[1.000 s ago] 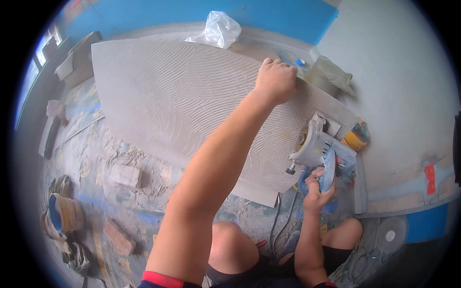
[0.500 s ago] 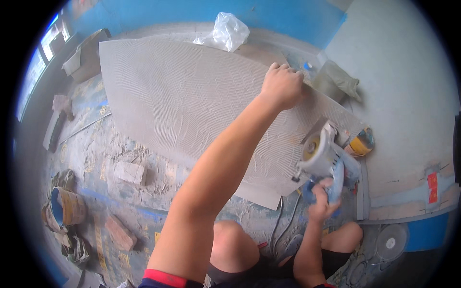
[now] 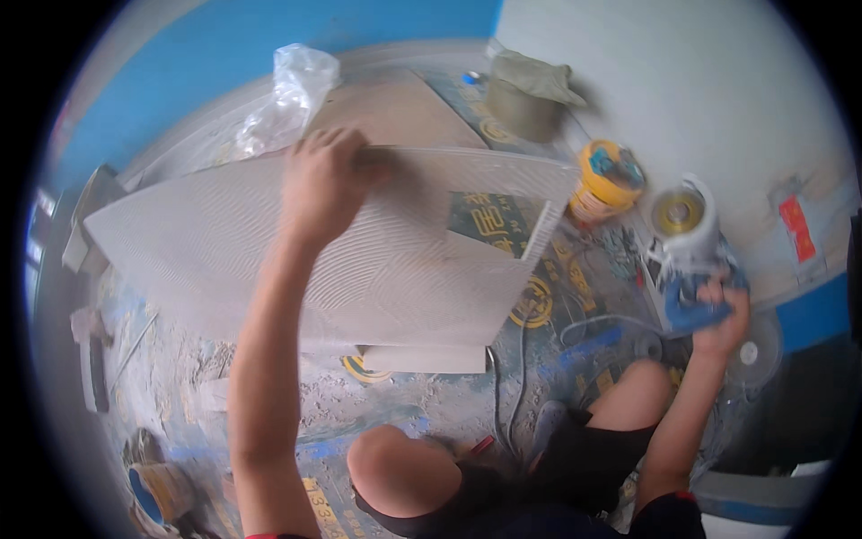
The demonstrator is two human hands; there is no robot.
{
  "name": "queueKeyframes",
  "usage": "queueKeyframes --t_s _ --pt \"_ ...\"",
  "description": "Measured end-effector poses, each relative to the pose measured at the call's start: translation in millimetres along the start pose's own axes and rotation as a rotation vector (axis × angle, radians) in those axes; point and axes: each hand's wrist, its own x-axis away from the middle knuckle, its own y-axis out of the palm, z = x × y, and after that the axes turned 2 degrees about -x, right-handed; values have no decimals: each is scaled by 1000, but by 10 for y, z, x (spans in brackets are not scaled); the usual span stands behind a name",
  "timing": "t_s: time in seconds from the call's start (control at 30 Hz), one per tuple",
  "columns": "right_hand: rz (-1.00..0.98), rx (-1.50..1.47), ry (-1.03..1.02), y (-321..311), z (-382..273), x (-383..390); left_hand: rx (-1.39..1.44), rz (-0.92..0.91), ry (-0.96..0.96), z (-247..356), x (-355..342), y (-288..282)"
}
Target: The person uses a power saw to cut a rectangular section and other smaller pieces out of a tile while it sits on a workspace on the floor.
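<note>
My left hand is closed over the far edge of a large grey tile with ridged lines on its upper face. The tile leans up from the floor, and an opening at its right side shows the floor sheet beneath. A pale flat strip shows under its near edge. Out to the right, clear of the tile, my right hand grips a handheld tile cutter by its blue handle. The cutter's round disc faces up.
A yellow bucket and a drab cloth-topped bucket stand by the right wall. Clear plastic lies beyond the tile. A grey cord runs near my knees. Another bucket sits lower left.
My left hand has raised the tile's far edge, exposing the opening and the floor below. The cutter has swung right, away from the tile. The view has also shifted.
</note>
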Motion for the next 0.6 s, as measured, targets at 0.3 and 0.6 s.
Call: queueKeyframes --t_s 0.3,0.6 --pt "487 59 433 -1843 1009 -1349 -19 -64 -49 260 169 -349" --pt "607 -224 724 -4572 2352 -1487 2 -136 -246 349 405 -597"
